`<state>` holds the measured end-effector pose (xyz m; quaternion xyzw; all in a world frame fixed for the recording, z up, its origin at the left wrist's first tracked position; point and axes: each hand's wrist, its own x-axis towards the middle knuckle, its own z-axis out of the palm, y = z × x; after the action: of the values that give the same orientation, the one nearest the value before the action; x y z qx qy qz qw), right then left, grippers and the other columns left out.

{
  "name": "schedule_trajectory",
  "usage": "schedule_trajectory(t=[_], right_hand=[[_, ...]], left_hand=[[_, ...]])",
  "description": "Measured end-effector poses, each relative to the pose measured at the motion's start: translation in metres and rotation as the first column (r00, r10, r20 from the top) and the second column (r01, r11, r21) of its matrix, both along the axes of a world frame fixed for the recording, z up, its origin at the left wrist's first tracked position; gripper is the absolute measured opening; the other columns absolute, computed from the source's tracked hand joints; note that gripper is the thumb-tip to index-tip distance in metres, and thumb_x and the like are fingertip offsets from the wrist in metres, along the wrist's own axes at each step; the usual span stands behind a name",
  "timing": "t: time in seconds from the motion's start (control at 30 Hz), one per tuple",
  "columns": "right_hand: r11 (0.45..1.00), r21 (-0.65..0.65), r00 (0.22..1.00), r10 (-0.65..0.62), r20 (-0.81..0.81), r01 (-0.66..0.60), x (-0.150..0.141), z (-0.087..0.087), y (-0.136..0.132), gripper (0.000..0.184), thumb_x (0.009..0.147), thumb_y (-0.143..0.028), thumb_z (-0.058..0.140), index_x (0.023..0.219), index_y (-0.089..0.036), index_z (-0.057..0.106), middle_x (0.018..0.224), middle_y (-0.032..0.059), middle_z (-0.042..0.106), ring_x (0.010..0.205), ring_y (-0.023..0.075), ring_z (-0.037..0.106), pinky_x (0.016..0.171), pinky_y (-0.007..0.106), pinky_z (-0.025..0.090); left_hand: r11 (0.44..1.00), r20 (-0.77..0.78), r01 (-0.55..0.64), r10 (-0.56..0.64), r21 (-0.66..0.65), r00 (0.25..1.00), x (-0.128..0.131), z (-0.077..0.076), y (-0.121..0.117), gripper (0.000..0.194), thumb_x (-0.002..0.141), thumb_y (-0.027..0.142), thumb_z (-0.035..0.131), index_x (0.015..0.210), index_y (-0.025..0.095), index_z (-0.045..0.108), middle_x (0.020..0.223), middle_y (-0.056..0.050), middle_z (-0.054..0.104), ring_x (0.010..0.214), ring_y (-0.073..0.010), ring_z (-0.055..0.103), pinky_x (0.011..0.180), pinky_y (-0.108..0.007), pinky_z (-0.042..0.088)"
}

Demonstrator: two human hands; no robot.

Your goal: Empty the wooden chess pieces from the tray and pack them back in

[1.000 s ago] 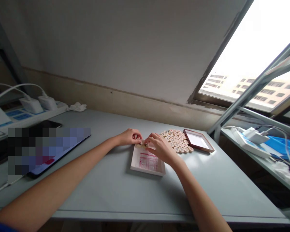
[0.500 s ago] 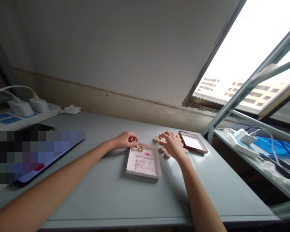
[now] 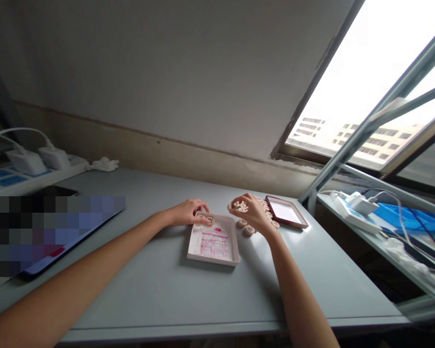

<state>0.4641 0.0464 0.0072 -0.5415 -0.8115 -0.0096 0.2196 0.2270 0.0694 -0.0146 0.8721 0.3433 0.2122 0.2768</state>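
From afar I see my left hand (image 3: pixel 188 212) curled at the far-left corner of the white box (image 3: pixel 213 261), thumb at the inside discs (image 3: pixel 210 220), then my right hand (image 3: pixel 254 215) arched over loose discs (image 3: pixel 249 230); whether either pinches something, I cannot tell.

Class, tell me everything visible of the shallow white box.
The white box is shallow, open-topped and squarish, possibly card, lying flat on the grey table. Reddish lines mark its inside. Round pieces sit in its far left corner, partly covered by the left hand; whether it grips the rim is unclear.
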Motion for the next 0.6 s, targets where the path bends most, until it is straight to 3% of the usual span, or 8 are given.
schedule_trajectory(t=[0.1, 0.17, 0.37, 0.6], right_hand=[[0.972, -0.154, 0.984, 0.172, -0.043, -0.177, -0.006, 0.012, -0.010, 0.013, 0.076, -0.028, 0.065, 0.088, -0.025, 0.061, 0.085, 0.0004, 0.052, 0.078, 0.0153, 0.050, 0.068, 0.024, 0.038], [0.951, -0.211, 0.973, 0.230, -0.001, -0.225, -0.013, 0.015, -0.016, 0.016, 0.073, -0.026, 0.067, 0.088, -0.026, 0.062, 0.083, 0.0002, 0.052, 0.079, 0.0158, 0.049, 0.069, 0.024, 0.038], [0.968, -0.188, 0.974, 0.193, 0.119, -0.169, -0.033, 0.011, -0.022, 0.018, 0.071, -0.019, 0.070, 0.085, -0.022, 0.060, 0.084, 0.0002, 0.054, 0.083, 0.0170, 0.049, 0.073, 0.026, 0.034], [0.988, -0.087, 0.984, 0.138, 0.114, -0.129, -0.032, 0.001, -0.017, 0.028, 0.069, -0.020, 0.072, 0.087, -0.018, 0.051, 0.083, -0.0003, 0.056, 0.078, 0.0166, 0.051, 0.073, 0.028, 0.032]], left_hand=[[1.000, 0.001, -0.002, 0.002, 0.008, 1.000, 0.000, -0.001, 0.000, 0.042, 0.066, 0.051, 0.058, 0.091, 0.018, 0.061, 0.079, -0.002, 0.054, 0.069, -0.0140, 0.047, 0.059, -0.021, 0.033], [1.000, 0.001, -0.004, 0.004, 0.020, 1.000, 0.000, -0.002, 0.001, 0.041, 0.066, 0.050, 0.059, 0.090, 0.017, 0.061, 0.078, -0.002, 0.054, 0.068, -0.0140, 0.047, 0.059, -0.021, 0.033], [0.999, -0.019, 0.001, 0.000, 0.045, 1.000, 0.000, -0.004, 0.002, 0.036, 0.069, 0.044, 0.058, 0.091, 0.016, 0.060, 0.077, -0.002, 0.053, 0.067, -0.0133, 0.047, 0.059, -0.020, 0.034], [0.998, -0.023, 0.017, -0.015, 0.063, 1.000, 0.000, -0.004, 0.003, 0.035, 0.070, 0.044, 0.056, 0.092, 0.016, 0.059, 0.080, -0.002, 0.055, 0.069, -0.0135, 0.048, 0.060, -0.020, 0.034]])
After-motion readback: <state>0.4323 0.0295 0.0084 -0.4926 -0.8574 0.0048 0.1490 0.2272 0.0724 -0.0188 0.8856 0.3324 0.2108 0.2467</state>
